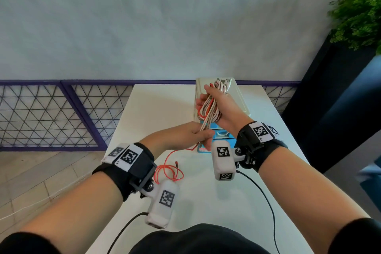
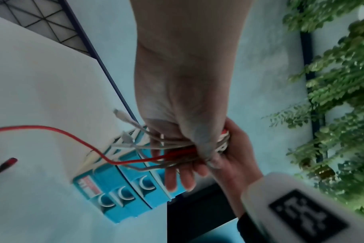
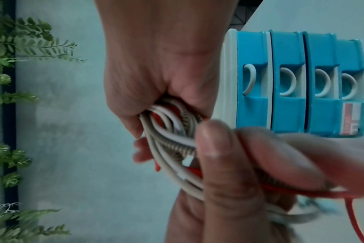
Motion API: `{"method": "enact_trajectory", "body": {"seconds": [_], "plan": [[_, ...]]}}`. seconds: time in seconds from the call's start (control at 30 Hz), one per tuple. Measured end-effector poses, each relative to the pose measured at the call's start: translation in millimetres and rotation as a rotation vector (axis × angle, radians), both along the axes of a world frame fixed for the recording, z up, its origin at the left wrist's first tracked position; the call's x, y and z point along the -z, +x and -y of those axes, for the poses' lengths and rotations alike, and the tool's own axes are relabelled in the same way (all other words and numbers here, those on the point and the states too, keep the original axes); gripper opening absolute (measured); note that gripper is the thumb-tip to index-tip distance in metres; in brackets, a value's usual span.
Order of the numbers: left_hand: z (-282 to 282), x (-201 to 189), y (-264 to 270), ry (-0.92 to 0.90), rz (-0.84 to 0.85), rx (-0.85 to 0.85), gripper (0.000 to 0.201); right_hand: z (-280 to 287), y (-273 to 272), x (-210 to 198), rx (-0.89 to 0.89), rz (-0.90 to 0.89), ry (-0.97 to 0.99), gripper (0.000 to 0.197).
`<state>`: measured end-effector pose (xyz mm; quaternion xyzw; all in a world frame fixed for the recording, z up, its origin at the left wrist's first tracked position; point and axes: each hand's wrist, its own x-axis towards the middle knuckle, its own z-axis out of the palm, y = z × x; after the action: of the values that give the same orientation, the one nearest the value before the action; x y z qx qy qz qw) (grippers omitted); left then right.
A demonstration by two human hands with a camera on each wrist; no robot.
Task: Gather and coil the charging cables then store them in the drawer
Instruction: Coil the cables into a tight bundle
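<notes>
My right hand (image 1: 221, 102) grips a bundle of looped charging cables (image 1: 209, 107), white, braided and red, held up over the drawer unit. Just below it, my left hand (image 1: 199, 133) pinches the strands hanging from the bundle. In the left wrist view, white plug ends (image 2: 123, 118) stick out past my left hand (image 2: 199, 148). The red cable (image 1: 169, 168) trails from my left hand down to the table and lies there in loose loops, its plug end free. The right wrist view shows the cable loops (image 3: 168, 129) packed in my right palm. The blue drawer unit (image 1: 221, 135) has all its drawers closed.
The drawer unit has a white top (image 1: 240, 97) and stands at the far right of the white table (image 1: 152, 113). A purple mesh railing (image 1: 61, 113) runs behind the table. A dark planter with green plants (image 1: 358, 16) stands at the right.
</notes>
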<state>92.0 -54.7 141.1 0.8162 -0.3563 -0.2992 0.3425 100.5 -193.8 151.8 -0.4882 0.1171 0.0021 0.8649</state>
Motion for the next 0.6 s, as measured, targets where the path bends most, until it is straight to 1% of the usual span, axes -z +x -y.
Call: {"method": "enact_trajectory", "body": {"seconds": [0.07, 0.13, 0.23, 0.3, 0.4, 0.43, 0.53, 0.6], "plan": [[-1, 9, -4, -0.06, -0.015, -0.019, 0.044, -1, 2, -1, 0.037, -0.004, 0.066, 0.03], [-3, 16, -4, -0.111, -0.035, -0.024, 0.045, 1, 2, -3, 0.069, -0.025, 0.041, 0.039], [-6, 15, 0, -0.17, -0.083, -0.025, 0.038, 6, 0, -3, 0.1, -0.037, 0.035, 0.04], [-8, 10, 3, -0.148, -0.113, -0.007, 0.036, 8, 1, 0, 0.122, -0.033, 0.049, 0.036], [-13, 5, 8, -0.019, -0.194, 0.1, 0.045, 14, 2, 2, 0.133, -0.038, 0.017, 0.035], [-15, 6, 10, 0.013, -0.207, 0.123, 0.045, 17, 2, 2, 0.133, -0.044, 0.009, 0.037], [-19, 6, 14, 0.014, -0.221, 0.141, 0.037, 23, 0, 0, 0.125, -0.055, 0.018, 0.04], [-20, 5, 16, 0.006, -0.203, 0.146, 0.039, 26, 0, 0, 0.112, -0.061, 0.017, 0.041]]}}
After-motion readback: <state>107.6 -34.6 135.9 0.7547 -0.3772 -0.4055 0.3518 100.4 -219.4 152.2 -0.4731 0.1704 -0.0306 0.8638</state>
